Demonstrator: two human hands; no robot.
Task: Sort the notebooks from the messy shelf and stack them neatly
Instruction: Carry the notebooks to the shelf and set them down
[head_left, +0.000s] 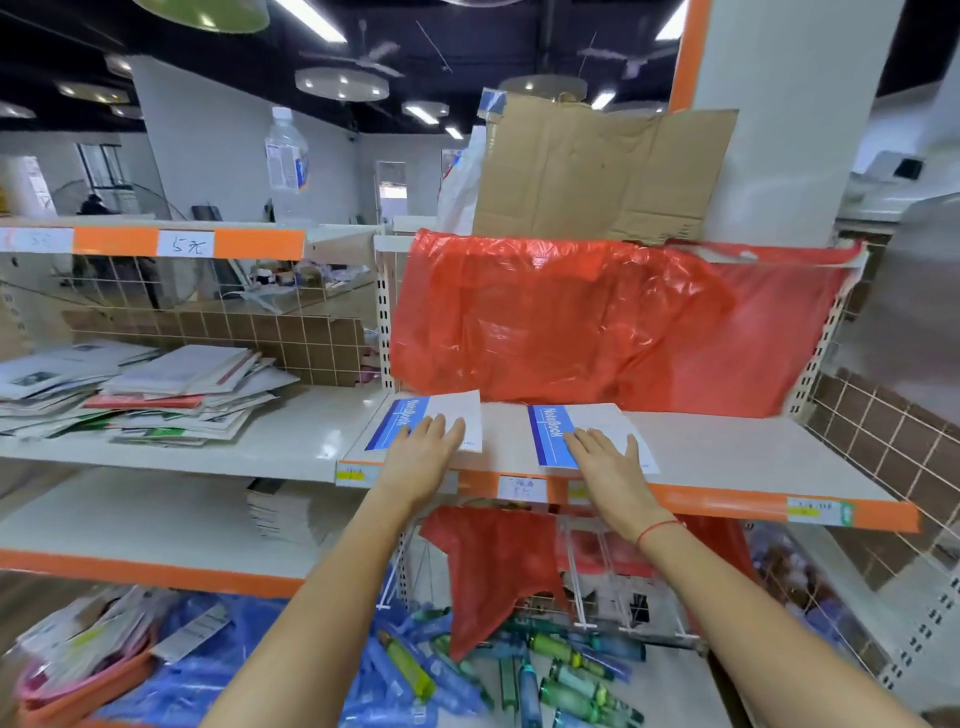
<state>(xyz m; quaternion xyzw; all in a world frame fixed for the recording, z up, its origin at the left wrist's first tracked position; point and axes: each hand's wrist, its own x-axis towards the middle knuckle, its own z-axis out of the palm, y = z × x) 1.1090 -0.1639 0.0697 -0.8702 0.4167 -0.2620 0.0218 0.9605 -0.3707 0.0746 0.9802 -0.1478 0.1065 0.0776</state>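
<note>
Two blue-and-white notebooks lie flat on the shelf (727, 457) — the left notebook (431, 415) under the left hand (423, 452), the right notebook (587, 428) under the right hand (610, 465). Both hands are flat-fingered, gripping nothing; long axes run away from the wrists — messy pile (156, 395) nearer the left hand.

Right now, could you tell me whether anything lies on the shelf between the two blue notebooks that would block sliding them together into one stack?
Nothing visible does. The left notebook and right notebook lie apart on bare white shelf.
</note>
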